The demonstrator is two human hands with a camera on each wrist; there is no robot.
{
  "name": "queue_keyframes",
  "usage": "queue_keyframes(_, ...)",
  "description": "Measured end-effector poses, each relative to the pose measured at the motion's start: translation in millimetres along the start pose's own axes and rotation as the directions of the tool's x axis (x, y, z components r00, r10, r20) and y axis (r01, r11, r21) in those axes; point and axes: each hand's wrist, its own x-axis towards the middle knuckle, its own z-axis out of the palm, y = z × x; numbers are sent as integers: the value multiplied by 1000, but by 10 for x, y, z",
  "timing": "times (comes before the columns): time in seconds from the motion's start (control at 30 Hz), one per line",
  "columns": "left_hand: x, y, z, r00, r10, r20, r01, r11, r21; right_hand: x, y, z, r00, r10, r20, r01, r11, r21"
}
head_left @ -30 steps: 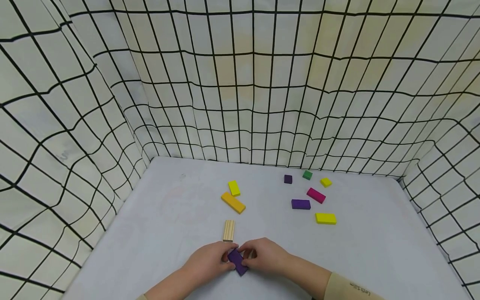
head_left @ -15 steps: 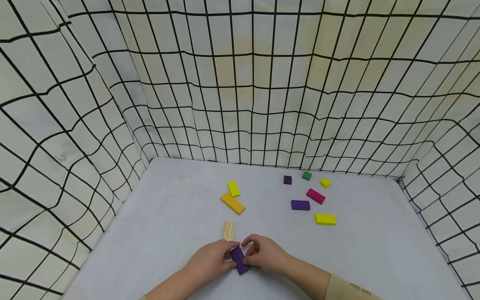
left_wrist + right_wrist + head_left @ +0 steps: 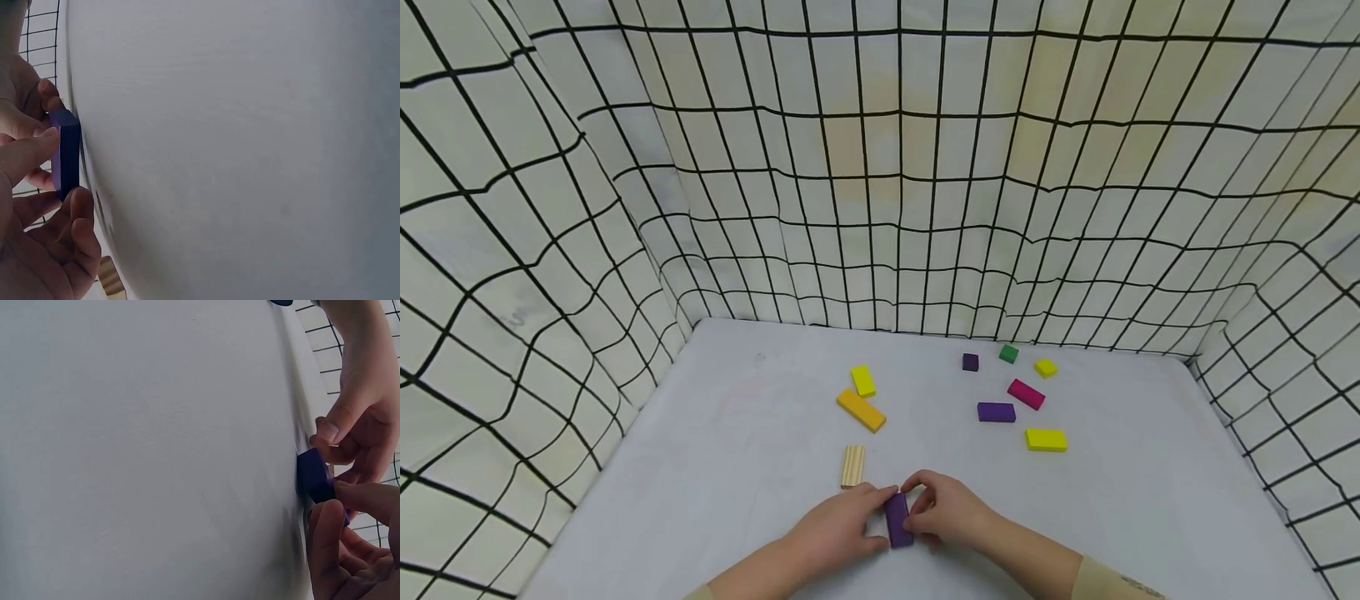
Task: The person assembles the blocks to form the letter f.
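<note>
A purple block (image 3: 898, 521) stands between both hands, low on the white table; it is also seen as a purple block (image 3: 67, 153) in the left wrist view. Thumb and index finger of my left hand (image 3: 838, 525) span its length from the left side. My right hand (image 3: 951, 510) pinches its right edge. In the right wrist view the right thumb presses on the purple block (image 3: 315, 475), and some fingers hide behind it. Just beyond the left hand lies a ribbed pale wooden piece (image 3: 853, 466).
Farther back lie an orange block (image 3: 861, 410) and a yellow block (image 3: 863, 381). To the right are a purple block (image 3: 996, 412), a magenta block (image 3: 1026, 394), a yellow block (image 3: 1046, 440) and several small cubes. Black netting (image 3: 898, 225) surrounds the white table (image 3: 737, 400).
The purple block has turned from a slant to nearly straight away from me and shifted right. Both hands have moved slightly right with it. The wooden piece is now more fully uncovered.
</note>
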Motion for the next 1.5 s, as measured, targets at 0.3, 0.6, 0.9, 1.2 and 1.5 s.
queue_keyframes(0.3,128,124,58,997,3,80,-4,1000,7,-109,91,-154,999,45,-11,-44,999,3)
queue_keyframes(0.6,248,251,107,994,54,92,-58,997,45,-171,199,-259,995,80,-52,-81,997,-21)
queue_keyframes(0.9,311,333,144,990,60,129,-64,998,26,-232,274,-311,996,55,-74,-61,995,-78)
queue_keyframes(1.2,294,358,180,994,38,99,-43,998,47,-254,296,-299,995,10,-99,-22,993,-112)
queue_keyframes(1.5,306,345,233,996,39,77,-44,997,61,-306,307,-294,990,-66,-124,38,975,-218)
